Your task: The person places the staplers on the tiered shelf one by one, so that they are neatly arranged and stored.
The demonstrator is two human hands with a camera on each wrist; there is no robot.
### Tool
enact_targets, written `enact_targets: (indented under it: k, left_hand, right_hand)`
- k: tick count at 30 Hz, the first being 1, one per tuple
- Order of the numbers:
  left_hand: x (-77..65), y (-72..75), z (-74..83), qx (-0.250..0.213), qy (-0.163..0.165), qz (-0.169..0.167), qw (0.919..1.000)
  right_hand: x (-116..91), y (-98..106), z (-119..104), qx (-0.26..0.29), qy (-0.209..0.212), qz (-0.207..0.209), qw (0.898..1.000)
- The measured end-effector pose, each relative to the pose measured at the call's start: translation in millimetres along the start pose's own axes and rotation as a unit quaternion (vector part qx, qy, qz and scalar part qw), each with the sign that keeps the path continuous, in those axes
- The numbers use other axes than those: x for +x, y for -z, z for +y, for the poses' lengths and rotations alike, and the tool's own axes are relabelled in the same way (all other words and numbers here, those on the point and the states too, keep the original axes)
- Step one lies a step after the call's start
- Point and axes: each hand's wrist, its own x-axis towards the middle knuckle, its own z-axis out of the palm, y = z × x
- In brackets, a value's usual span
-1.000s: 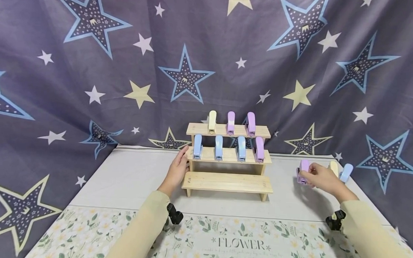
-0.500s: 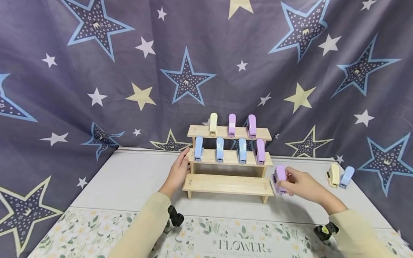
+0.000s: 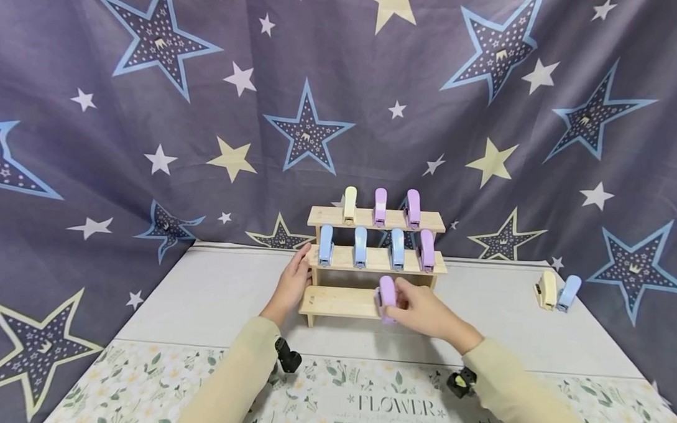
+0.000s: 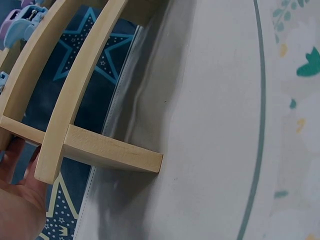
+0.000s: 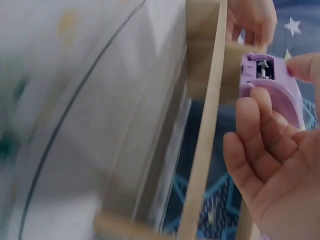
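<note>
In the head view, my right hand pinches a purple stapler between thumb and fingers, in front of the rack's bottom shelf. The right wrist view shows its metal mechanism; the stapler is held apart from the board edge. My left hand grips the left end of the three-tier wooden rack. In the left wrist view, the fingers of that hand reach round the rack's side piece. Several staplers stand on the two upper tiers: a yellow one at top, blue ones and a purple one below.
At the table's right, a yellow stapler and a blue stapler stand side by side. A starred curtain hangs behind the table. A flower-print mat covers the front.
My right hand has carried the purple stapler leftward from beside the yellow and blue staplers to the bottom shelf. My left hand has stayed at the rack's left end.
</note>
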Motion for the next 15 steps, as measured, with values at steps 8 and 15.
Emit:
enact_targets:
  k: [8,15]
  left_hand:
    - [2.4,1.3,0.8,0.000,-0.004,0.001,1.0000]
    - [-3.9,1.2,4.3,-0.002,-0.009,-0.003,1.0000]
  right_hand:
    - [36.7,-38.1,-20.4,0.026,-0.029,0.017,0.999]
    - [52.1,-63.7,-26.4,0.044,-0.072,0.025,0.996]
